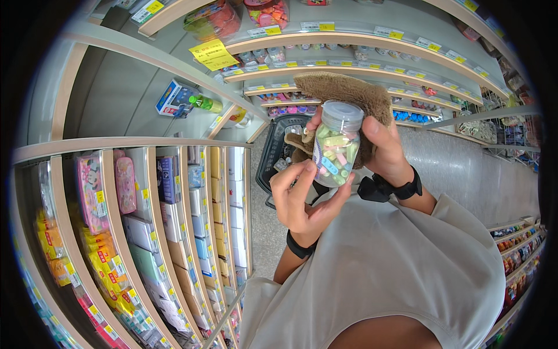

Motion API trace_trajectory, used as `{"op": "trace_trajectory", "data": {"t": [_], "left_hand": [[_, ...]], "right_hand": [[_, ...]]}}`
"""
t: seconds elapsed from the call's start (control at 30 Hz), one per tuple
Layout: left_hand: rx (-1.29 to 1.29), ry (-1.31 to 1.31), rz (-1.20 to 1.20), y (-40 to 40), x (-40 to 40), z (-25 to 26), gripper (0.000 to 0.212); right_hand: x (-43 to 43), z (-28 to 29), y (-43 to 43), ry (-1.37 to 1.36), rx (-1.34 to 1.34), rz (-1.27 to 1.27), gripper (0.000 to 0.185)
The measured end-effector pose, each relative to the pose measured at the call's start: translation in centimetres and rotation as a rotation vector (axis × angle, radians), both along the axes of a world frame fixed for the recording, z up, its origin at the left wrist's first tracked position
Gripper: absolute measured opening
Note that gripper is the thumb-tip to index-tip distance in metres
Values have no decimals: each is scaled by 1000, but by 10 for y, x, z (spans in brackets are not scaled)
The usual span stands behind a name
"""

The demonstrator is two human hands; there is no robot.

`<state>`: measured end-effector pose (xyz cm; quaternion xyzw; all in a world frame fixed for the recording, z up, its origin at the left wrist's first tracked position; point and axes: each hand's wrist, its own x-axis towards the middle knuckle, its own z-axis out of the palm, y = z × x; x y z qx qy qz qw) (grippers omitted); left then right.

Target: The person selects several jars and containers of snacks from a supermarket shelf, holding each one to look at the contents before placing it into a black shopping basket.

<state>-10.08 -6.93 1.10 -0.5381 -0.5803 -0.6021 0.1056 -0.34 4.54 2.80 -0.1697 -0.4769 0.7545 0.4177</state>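
A clear plastic jar [336, 150] with a translucent lid is upright, slightly tilted, in front of my chest. Small pastel pieces in green, yellow, pink and blue fill it. My right hand [386, 146] grips the jar near the lid, thumb on one side and fingertips showing at the other. Around and behind that hand hangs a brown plush cloth item [348, 87]; how it is held is hidden. My left hand [301, 196] holds the jar's lower part between thumb and fingers. Both wrists wear black bands.
A dark plastic shopping basket [268, 152] with goods inside stands beyond my left hand. Shelves with notebooks [148, 261] and packets run along the left. Ahead are shelves with candy tubs [266, 13] and small jars. A green bottle [205, 103] lies on a shelf beside a blue box [174, 98].
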Motion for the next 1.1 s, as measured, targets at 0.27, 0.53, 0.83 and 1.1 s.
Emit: {"op": "trace_trajectory", "data": {"t": [0.27,0.53,0.83,1.1], "left_hand": [[-50,-34,-9,-1,1,1,64],[-149,-83,-78,0,-3,-2,60],[-102,19,3,5,0,7,63],[-232,-171,-179,4,-6,5,63]], "right_hand": [[0,9,-2,106,-106,48,46],[0,11,-1,59,-135,24,43],[-4,7,-2,81,-214,-34,42],[2,5,4,52,-194,1,47]]}}
